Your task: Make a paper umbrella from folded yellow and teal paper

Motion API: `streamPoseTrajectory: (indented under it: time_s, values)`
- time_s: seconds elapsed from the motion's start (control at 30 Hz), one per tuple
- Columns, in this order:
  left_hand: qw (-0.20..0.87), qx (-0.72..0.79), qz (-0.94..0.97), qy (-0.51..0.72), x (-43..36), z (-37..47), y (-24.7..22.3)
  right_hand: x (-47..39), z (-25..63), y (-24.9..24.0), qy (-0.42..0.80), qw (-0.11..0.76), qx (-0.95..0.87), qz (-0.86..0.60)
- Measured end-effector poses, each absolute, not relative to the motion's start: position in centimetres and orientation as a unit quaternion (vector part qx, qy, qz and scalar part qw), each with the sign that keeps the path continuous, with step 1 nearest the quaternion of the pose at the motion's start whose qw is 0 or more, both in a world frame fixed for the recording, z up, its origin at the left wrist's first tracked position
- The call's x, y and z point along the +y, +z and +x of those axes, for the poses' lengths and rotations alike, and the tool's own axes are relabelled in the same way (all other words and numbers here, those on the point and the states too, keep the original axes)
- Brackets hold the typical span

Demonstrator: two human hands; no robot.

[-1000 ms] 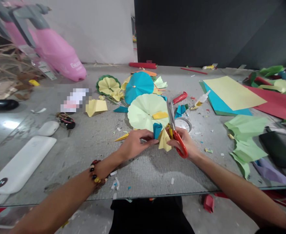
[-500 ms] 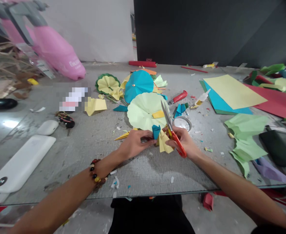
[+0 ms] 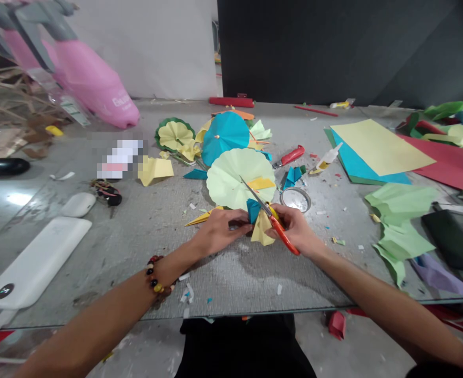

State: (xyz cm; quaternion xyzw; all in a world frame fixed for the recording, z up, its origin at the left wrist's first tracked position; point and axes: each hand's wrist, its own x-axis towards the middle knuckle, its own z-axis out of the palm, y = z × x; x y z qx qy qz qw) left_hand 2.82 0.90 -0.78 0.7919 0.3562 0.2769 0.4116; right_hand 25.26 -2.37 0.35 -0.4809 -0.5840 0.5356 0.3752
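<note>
My left hand (image 3: pixel 221 229) pinches a small folded blue paper piece (image 3: pixel 254 209) between thumb and fingers. Right against it is a pleated pale yellow paper piece (image 3: pixel 261 231), partly hidden by the scissors. My right hand (image 3: pixel 294 227) is closed around red-and-yellow-handled scissors (image 3: pixel 280 234), whose blades point up and to the left above the papers. Whether the blades touch any paper, I cannot tell. Just beyond both hands lies a scalloped pale green paper disc (image 3: pixel 231 176) with a yellow paper strip (image 3: pixel 261 183) on it. A roll of clear tape (image 3: pixel 295 199) rests beside my right hand.
Behind the disc stands a blue paper cone (image 3: pixel 225 137). A red utility knife (image 3: pixel 290 156) and a glue bottle (image 3: pixel 326 160) lie to its right. Coloured sheets (image 3: pixel 381 147) and crumpled green paper (image 3: pixel 402 215) occupy the right side; a white power bank (image 3: pixel 38 262) lies left.
The scissors have swung left and down, so their blades slant more across the blue and yellow papers. My left hand has stayed nearly still.
</note>
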Motion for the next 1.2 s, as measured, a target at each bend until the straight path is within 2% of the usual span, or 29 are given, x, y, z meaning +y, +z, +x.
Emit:
streamPoseTrajectory:
  time_s: [0.13, 0.33, 0.53, 0.73, 0.9, 1.03, 1.2]
  values:
    - [0.406, 0.36, 0.794, 0.273, 0.9, 2.8, -0.9, -2.2, 25.3, 0.5, 0.56, 0.383, -0.563, -0.472]
    - [0.417, 0.38, 0.751, 0.342, 0.7, 3.0, -1.1, -2.0, 25.5, 0.2, 0.567, 0.414, -0.543, -0.461]
    - [0.257, 0.323, 0.829, 0.377, 0.4, 2.8, -0.6, -2.4, 25.6, 0.4, 0.566, 0.413, -0.553, -0.45]
    - [0.189, 0.208, 0.88, 0.383, 0.3, 3.3, -0.7, -3.1, 25.5, -0.1, 0.539, 0.409, -0.602, -0.423]
    - [0.212, 0.241, 0.841, 0.435, 0.6, 3.0, -1.0, -2.8, 25.4, -0.5, 0.524, 0.44, -0.575, -0.449]
    - [0.238, 0.252, 0.835, 0.427, 0.7, 2.8, -0.9, -2.6, 25.1, 0.0, 0.519, 0.455, -0.553, -0.467]
    - [0.166, 0.284, 0.863, 0.384, 0.5, 2.9, -1.4, -2.6, 25.0, 0.2, 0.44, 0.506, -0.536, -0.513]
